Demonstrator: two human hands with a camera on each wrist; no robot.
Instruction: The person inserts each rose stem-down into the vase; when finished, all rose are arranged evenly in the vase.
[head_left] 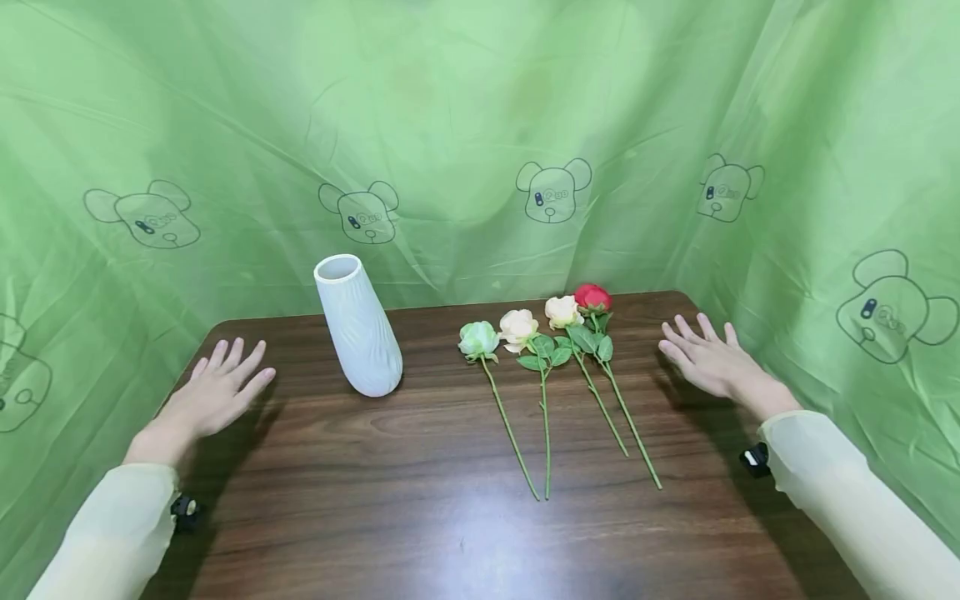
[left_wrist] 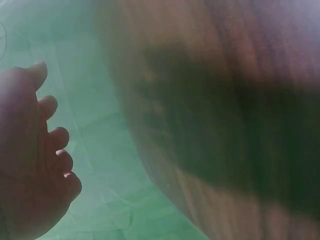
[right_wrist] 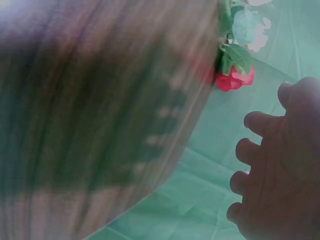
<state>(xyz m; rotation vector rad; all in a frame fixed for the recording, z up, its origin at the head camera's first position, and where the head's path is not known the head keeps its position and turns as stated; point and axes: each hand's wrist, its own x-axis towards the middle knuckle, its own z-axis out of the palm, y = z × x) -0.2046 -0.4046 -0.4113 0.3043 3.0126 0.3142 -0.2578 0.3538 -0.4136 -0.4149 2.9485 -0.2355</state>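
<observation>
My sleeves (head_left: 112, 533) sit closest in the head view, and past them both hands lie flat on the dark wooden tabletop (head_left: 420, 500): my left hand (head_left: 213, 392) at the left edge with fingers (head_left: 240, 358) straight and spread, holding nothing, my right hand (head_left: 708, 362) at the right edge the same way, empty. Between them the white vase (head_left: 360, 329) stands leaning a little, nearer my left hand but apart from it, and four flowers lie side by side with stems toward me: a pale green rose (head_left: 478, 338), a cream rose (head_left: 518, 327), a peach rose (head_left: 562, 311) and a red rose (head_left: 592, 297), the last nearest my right hand yet not touching it. From the left wrist, blurred, my left hand (left_wrist: 30, 160) shows fingers loosely bent over green cloth (left_wrist: 100, 125), nothing in them. From the right wrist, my right hand (right_wrist: 275, 165) is likewise empty, the red rose (right_wrist: 234, 79) just beyond the tabletop's edge line. I judge the slim vase could tip if my left hand brushed it, and the close-lying stems could drag each other if I lifted one carelessly.
</observation>
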